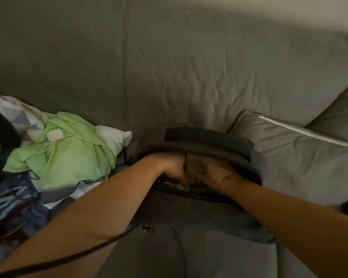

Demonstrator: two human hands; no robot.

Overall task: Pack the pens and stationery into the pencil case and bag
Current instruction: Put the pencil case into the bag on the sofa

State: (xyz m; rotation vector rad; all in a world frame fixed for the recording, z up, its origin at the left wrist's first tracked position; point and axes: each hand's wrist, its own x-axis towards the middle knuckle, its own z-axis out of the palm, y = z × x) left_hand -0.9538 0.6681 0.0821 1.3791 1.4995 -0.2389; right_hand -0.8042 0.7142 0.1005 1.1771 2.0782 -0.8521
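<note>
**Both hands inside the open bag on the sofa**

Left of the bag lies a heap of cloth, a green garment [64, 157] on top with a small white box [54, 135] resting on it. The bag [209, 141] is dark grey, soft-sided, mouth open, propped against the sofa [189, 67] back. The left hand [173, 165] and right hand [213, 173] reach into its mouth, fingers hidden, so their grip cannot be told. A grey cushion [299, 157] sits right of the bag. No writing is readable.

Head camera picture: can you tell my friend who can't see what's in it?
Both hands, the left hand and the right hand, reach into the open top of a dark grey bag standing on a grey sofa. To the left lies a green cloth with a small white case on it; a grey cushion sits on the right.
</note>
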